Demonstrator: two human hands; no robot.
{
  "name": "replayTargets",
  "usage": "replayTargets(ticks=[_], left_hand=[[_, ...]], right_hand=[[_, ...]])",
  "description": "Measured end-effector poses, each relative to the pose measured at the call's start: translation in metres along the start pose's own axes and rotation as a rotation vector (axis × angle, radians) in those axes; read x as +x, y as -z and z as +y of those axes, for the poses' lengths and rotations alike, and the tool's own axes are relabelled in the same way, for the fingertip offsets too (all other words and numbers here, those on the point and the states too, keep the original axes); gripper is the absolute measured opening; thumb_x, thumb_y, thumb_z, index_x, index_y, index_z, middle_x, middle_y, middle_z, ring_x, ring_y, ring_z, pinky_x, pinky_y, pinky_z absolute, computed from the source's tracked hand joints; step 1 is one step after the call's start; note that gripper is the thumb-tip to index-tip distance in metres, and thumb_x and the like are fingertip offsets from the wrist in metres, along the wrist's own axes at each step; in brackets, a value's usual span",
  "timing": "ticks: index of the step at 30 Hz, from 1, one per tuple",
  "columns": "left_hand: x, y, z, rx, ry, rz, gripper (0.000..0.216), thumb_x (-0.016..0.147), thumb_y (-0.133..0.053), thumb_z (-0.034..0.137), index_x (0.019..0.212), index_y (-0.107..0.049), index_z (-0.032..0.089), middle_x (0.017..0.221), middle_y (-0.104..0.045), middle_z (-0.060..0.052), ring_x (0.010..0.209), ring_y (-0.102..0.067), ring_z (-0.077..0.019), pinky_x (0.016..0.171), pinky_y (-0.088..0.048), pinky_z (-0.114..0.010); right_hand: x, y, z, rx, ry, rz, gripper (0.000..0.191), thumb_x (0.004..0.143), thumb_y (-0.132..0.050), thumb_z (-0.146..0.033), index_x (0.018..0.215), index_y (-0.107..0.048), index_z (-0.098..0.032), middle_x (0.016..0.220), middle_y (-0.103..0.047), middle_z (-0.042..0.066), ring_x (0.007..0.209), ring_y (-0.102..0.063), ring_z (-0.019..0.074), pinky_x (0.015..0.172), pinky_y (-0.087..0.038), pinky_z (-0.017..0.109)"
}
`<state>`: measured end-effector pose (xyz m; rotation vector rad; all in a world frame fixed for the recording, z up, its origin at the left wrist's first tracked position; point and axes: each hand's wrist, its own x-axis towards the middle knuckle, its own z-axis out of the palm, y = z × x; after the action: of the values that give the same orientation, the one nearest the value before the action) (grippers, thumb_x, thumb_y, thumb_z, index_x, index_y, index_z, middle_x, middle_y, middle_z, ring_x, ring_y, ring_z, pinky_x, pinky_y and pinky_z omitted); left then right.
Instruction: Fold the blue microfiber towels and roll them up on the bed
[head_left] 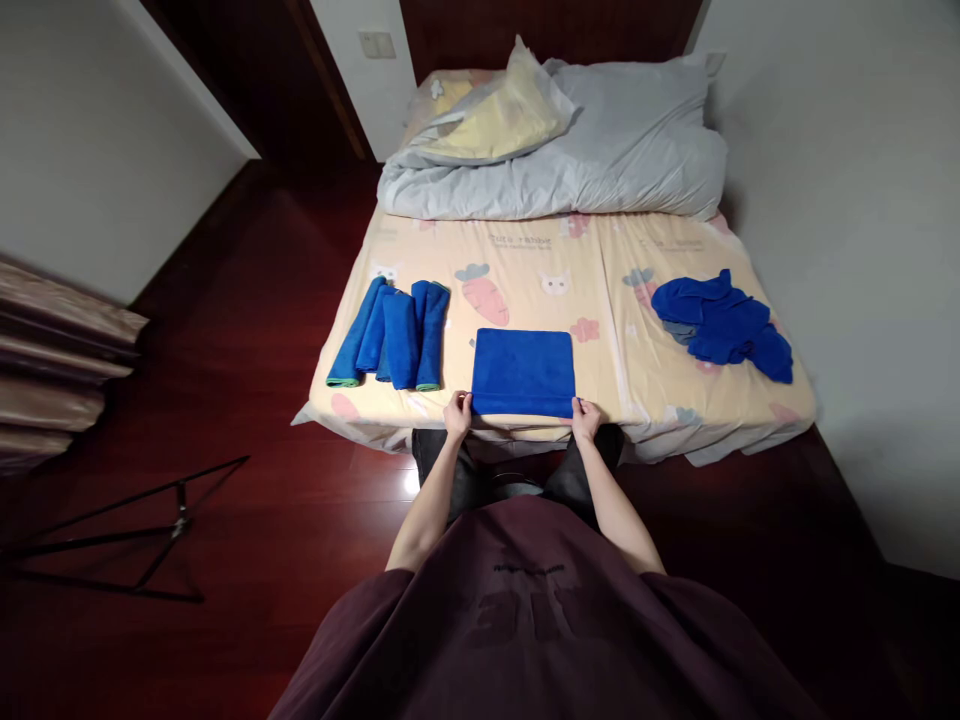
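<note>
A blue towel [523, 370] lies flat as a neat rectangle at the near edge of the bed [607, 290]. My left hand [457, 413] pinches its near left corner. My right hand [585, 417] pinches its near right corner. Both hands are closed on the cloth at the mattress edge. To the left lie several rolled blue towels [394, 335] side by side. On the right side of the bed is a loose heap of blue towels [724, 325].
A grey duvet [592, 150] and a pillow are bunched at the head of the bed. White walls close in on the right. Dark red wooden floor surrounds the bed, with a black folding stand [142, 540] lying on the left.
</note>
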<state>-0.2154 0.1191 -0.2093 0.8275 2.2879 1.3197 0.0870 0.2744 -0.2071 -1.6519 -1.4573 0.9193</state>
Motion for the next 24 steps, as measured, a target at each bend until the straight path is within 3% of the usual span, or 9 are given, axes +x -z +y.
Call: replayTargets(ticks=[7, 10, 12, 15, 18, 21, 24], left_hand=[[0.016, 0.003, 0.001, 0.007, 0.036, -0.068, 0.018, 0.089, -0.064, 0.039, 0.087, -0.068, 0.021, 0.082, -0.075, -0.007, 0.078, -0.071, -0.0228, 0.079, -0.053, -0.032], [0.015, 0.004, 0.004, 0.034, 0.03, -0.069, 0.018, 0.091, -0.065, 0.039, 0.092, -0.069, 0.022, 0.084, -0.075, -0.008, 0.08, -0.072, -0.0235, 0.082, -0.053, -0.034], [0.009, 0.005, 0.007, 0.029, 0.027, -0.077, 0.022, 0.093, -0.064, 0.04, 0.103, -0.069, 0.021, 0.089, -0.075, -0.009, 0.083, -0.072, -0.0242, 0.085, -0.054, -0.036], [-0.007, 0.013, 0.009, -0.005, -0.044, -0.081, 0.04, 0.096, -0.062, 0.043, 0.127, -0.063, 0.018, 0.108, -0.073, -0.013, 0.097, -0.072, -0.0256, 0.094, -0.055, -0.04], [-0.028, 0.026, 0.013, 0.066, -0.232, -0.086, 0.049, 0.097, -0.062, 0.044, 0.139, -0.059, 0.019, 0.138, -0.063, -0.017, 0.129, -0.061, -0.0287, 0.115, -0.045, -0.045], [-0.043, 0.033, 0.018, 0.188, -0.442, -0.251, 0.048, 0.099, -0.059, 0.04, 0.144, -0.058, 0.023, 0.156, -0.051, -0.013, 0.15, -0.043, -0.0287, 0.127, -0.032, -0.047], [-0.047, 0.028, 0.019, 0.265, -0.534, -0.397, 0.051, 0.099, -0.057, 0.034, 0.149, -0.055, 0.024, 0.164, -0.044, -0.011, 0.157, -0.032, -0.0289, 0.13, -0.023, -0.052]], right_hand=[[0.007, 0.0, -0.007, -0.151, -0.025, -0.008, 0.032, 0.081, -0.066, -0.053, 0.077, -0.074, -0.023, 0.088, -0.08, 0.012, 0.087, -0.073, 0.0281, 0.081, -0.057, 0.038], [0.012, 0.002, -0.013, -0.169, -0.052, -0.035, 0.024, 0.079, -0.07, -0.047, 0.072, -0.072, -0.024, 0.084, -0.079, 0.011, 0.087, -0.073, 0.0286, 0.083, -0.057, 0.038], [0.011, 0.005, -0.019, -0.185, -0.04, -0.053, 0.021, 0.081, -0.07, -0.044, 0.082, -0.074, -0.023, 0.09, -0.08, 0.011, 0.09, -0.073, 0.0289, 0.088, -0.056, 0.041], [-0.001, 0.015, -0.026, -0.146, 0.132, -0.042, 0.03, 0.088, -0.064, -0.04, 0.109, -0.073, -0.021, 0.108, -0.078, 0.012, 0.099, -0.072, 0.0274, 0.097, -0.055, 0.043], [-0.02, 0.029, -0.031, -0.087, 0.39, -0.117, 0.031, 0.095, -0.055, -0.038, 0.113, -0.074, -0.021, 0.117, -0.075, 0.012, 0.11, -0.069, 0.0266, 0.103, -0.055, 0.043], [-0.036, 0.039, -0.033, -0.12, 0.573, -0.333, 0.031, 0.099, -0.052, -0.035, 0.114, -0.077, -0.024, 0.125, -0.074, 0.009, 0.123, -0.066, 0.0262, 0.11, -0.052, 0.044], [-0.042, 0.039, -0.03, -0.244, 0.695, -0.479, 0.038, 0.099, -0.053, -0.031, 0.132, -0.071, -0.024, 0.142, -0.067, 0.008, 0.141, -0.055, 0.0263, 0.12, -0.043, 0.048]])
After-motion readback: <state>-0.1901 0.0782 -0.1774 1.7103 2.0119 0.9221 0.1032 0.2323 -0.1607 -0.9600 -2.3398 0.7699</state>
